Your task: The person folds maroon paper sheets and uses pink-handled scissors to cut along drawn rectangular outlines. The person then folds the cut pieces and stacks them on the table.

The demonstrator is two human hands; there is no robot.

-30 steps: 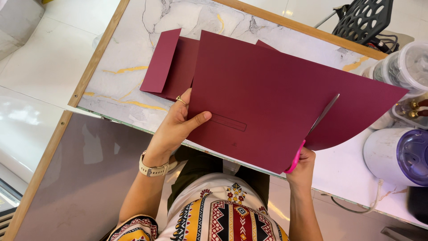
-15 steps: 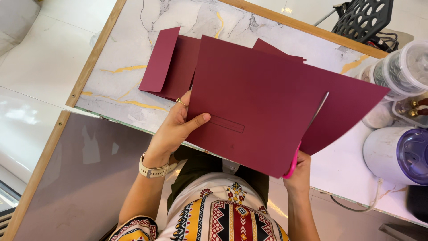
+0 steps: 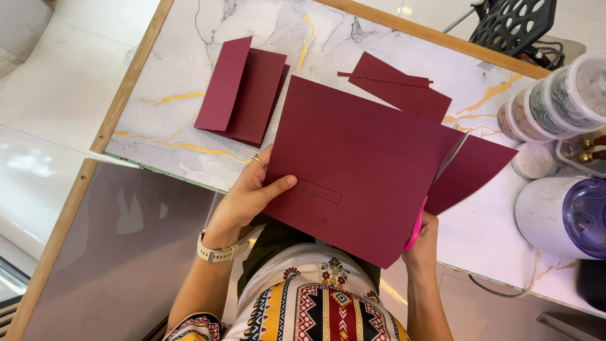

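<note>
A: What are the hands doing?

B: The left hand (image 3: pixel 249 199) pinches the near left edge of the maroon card sheet (image 3: pixel 363 167), thumb on top. The right hand (image 3: pixel 421 243) is closed on pink-handled scissors (image 3: pixel 435 189), mostly hidden under the sheet.

A: And the sheet?

B: Held tilted above the marble table (image 3: pixel 177 113), partly cut along its right side, a faint slot outline near the thumb. Folded maroon pieces (image 3: pixel 243 91) lie further left, offcuts (image 3: pixel 401 88) beyond

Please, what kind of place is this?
Probably a home craft table: a marble-patterned tabletop, cut dark red card pieces, pink-handled scissors cutting a dark red card sheet, and clear plastic jars.
</note>
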